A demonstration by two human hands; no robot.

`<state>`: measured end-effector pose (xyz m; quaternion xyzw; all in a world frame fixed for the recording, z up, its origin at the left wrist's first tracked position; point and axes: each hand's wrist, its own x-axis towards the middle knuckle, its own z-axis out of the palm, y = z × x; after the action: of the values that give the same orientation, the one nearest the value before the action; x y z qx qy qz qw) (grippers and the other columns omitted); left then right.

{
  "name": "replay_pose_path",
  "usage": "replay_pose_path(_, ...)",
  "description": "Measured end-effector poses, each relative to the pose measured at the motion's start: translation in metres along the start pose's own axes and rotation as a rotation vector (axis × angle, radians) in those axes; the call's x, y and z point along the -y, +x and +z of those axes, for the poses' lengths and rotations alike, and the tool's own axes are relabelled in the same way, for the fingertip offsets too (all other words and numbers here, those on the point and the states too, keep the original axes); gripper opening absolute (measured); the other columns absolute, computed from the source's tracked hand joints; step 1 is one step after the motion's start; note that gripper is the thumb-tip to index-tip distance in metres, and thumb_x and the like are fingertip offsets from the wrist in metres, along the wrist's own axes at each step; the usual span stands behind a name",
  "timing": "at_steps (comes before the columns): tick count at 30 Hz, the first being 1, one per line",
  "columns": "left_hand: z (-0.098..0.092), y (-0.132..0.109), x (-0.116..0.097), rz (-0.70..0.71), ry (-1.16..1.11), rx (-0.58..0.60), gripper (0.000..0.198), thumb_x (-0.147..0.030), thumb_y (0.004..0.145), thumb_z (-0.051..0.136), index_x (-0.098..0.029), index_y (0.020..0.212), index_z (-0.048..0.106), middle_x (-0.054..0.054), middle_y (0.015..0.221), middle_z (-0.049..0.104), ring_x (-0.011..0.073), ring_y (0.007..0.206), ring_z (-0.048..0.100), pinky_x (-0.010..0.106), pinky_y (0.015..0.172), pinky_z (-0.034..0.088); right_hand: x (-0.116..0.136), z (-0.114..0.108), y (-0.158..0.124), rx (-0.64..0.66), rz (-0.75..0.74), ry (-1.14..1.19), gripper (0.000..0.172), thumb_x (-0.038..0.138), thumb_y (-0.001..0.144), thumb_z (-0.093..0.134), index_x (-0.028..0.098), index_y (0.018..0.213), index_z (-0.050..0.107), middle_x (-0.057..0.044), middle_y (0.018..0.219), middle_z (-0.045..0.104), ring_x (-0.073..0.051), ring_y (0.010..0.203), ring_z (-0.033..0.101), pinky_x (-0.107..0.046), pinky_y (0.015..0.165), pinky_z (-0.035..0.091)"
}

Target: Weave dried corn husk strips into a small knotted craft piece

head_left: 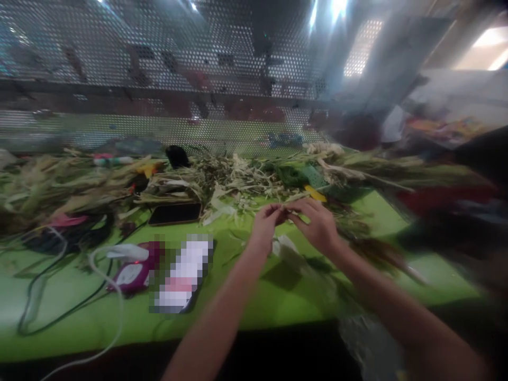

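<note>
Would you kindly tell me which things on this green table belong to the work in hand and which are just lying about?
In hand: left hand, right hand, leaf strip where their fingertips meet (grip blurred), heap of dry leaves behind.
Lying about: phone, white cable, black cable, purple gadget, green mesh.

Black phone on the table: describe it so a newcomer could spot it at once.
Start at the green table and find the heap of dried leaves along its far side. At the heap's near edge, left of the left hand, the black phone lies flat. Unlike the white-and-magenta device nearer the camera, it is a plain black, glossy rectangle.
</note>
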<state>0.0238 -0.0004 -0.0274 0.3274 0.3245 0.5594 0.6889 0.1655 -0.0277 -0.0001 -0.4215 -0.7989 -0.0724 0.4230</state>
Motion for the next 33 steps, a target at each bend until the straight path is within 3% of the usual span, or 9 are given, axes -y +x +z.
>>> replay_pose_path(6,0.002,-0.003,-0.004,-0.079,-0.085,-0.009,0.022,-0.028,0.063,0.078,-0.015,0.077,0.066,0.000,0.071,0.067,0.0096,0.065,0.061,0.025,0.070,0.045,-0.009,-0.001,0.006,0.030,-0.068,-0.037,0.014,0.021,0.094,0.058,0.023,0.099,0.072,-0.005,0.094,0.074,-0.020,0.089,0.068,-0.033,0.081,0.053)
replay_pose_path(16,0.000,-0.004,-0.004,-0.041,0.068,0.022,0.022,-0.035,0.069,0.075,-0.015,0.071,0.065,-0.002,0.063,0.060,0.0086,0.062,0.054,0.024,0.070,0.046,-0.015,-0.005,0.007,0.089,0.101,0.211,0.015,0.032,0.092,0.062,0.024,0.087,0.073,-0.007,0.089,0.071,-0.021,0.086,0.067,-0.035,0.079,0.055)
replay_pose_path(21,0.002,-0.004,-0.008,0.049,0.198,0.010,0.013,-0.028,0.070,0.071,-0.017,0.074,0.065,-0.002,0.067,0.061,0.0103,0.067,0.056,0.026,0.076,0.046,-0.018,-0.002,0.002,0.071,0.196,0.279,0.010,0.029,0.089,0.066,0.022,0.086,0.072,-0.006,0.086,0.070,-0.020,0.081,0.066,-0.033,0.075,0.054)
replay_pose_path(27,0.001,-0.004,-0.006,0.197,0.335,0.147,0.011,-0.029,0.079,0.064,-0.018,0.081,0.064,-0.002,0.074,0.060,0.0114,0.072,0.055,0.024,0.073,0.044,-0.017,0.001,-0.002,0.028,0.391,0.335,0.014,0.034,0.083,0.070,0.021,0.082,0.075,-0.004,0.079,0.072,-0.019,0.071,0.065,-0.030,0.067,0.053)
replay_pose_path(33,0.000,-0.007,-0.008,0.268,0.491,0.195,0.012,-0.029,0.085,0.058,-0.020,0.085,0.065,0.000,0.077,0.061,0.0136,0.076,0.055,0.024,0.075,0.044,-0.008,-0.004,0.003,0.037,0.505,0.439,0.017,0.036,0.082,0.068,0.020,0.079,0.072,-0.002,0.071,0.071,-0.018,0.063,0.065,-0.029,0.062,0.054)
